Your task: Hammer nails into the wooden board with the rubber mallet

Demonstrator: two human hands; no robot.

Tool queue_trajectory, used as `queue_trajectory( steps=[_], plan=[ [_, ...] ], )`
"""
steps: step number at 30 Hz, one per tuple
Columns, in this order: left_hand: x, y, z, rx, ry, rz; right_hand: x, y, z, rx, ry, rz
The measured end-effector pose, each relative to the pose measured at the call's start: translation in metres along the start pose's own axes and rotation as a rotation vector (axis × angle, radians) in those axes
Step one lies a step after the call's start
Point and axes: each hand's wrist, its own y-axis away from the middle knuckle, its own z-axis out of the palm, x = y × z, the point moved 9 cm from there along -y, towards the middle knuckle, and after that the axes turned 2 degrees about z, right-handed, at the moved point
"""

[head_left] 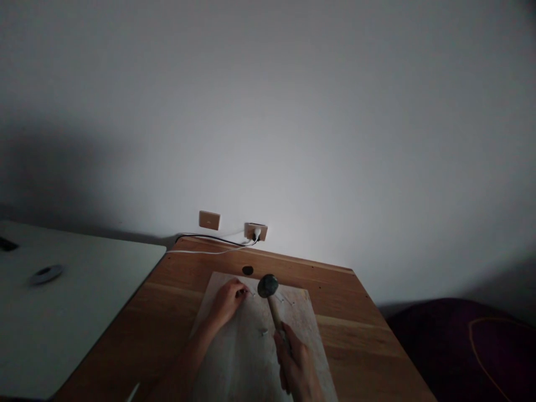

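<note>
A pale wooden board (234,352) lies on the brown wooden table (360,335). At its far left part, my left hand (228,300) is closed in a pinch on a thin nail (252,293). My right hand (296,360) is wrapped round the light handle of a mallet (268,286), whose dark head is raised over the board, to the right of the pinched nail. Beyond the mallet, a couple of slim nails (292,303) stand tilted near the board's far edge. A small light object (264,331), too blurred to name, lies mid-board.
A white table (96,290) adjoins on the left, with a grey round object (47,274) on it. Cables run along the back edge to a wall socket (256,231), beside a switch plate (209,220). A dark purple rounded thing (452,346) stands at the right.
</note>
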Motion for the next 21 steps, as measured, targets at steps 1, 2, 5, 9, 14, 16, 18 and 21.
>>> queue_trajectory(
  steps=[1, 2, 5, 9, 14, 16, 18, 21],
  plan=[
    [0.0, 0.001, 0.0, -0.003, 0.01, 0.01, 0.0, -0.002, 0.003, -0.004, -0.003, 0.001],
    [0.0, 0.001, 0.001, -0.001, 0.016, 0.016, 0.0, -0.004, 0.005, -0.008, -0.007, 0.006],
    [-0.006, 0.003, -0.001, 0.033, 0.016, 0.005, -0.004, -0.008, 0.014, -0.036, -0.02, 0.005],
    [-0.007, 0.004, -0.001, 0.035, 0.005, -0.006, -0.017, -0.009, 0.02, -0.052, -0.065, -0.025],
    [-0.003, 0.006, 0.0, 0.008, -0.038, 0.002, -0.032, -0.008, 0.022, -0.045, -0.06, -0.039],
    [-0.004, 0.007, -0.001, 0.021, -0.031, -0.01, -0.034, -0.007, 0.023, -0.044, -0.058, -0.04],
    [-0.005, 0.008, -0.001, 0.025, -0.019, -0.01, -0.033, -0.008, 0.029, -0.074, -0.046, -0.028],
    [-0.005, 0.008, -0.001, 0.028, -0.013, -0.005, -0.024, -0.011, 0.04, -0.13, 0.03, -0.007]
  ],
)
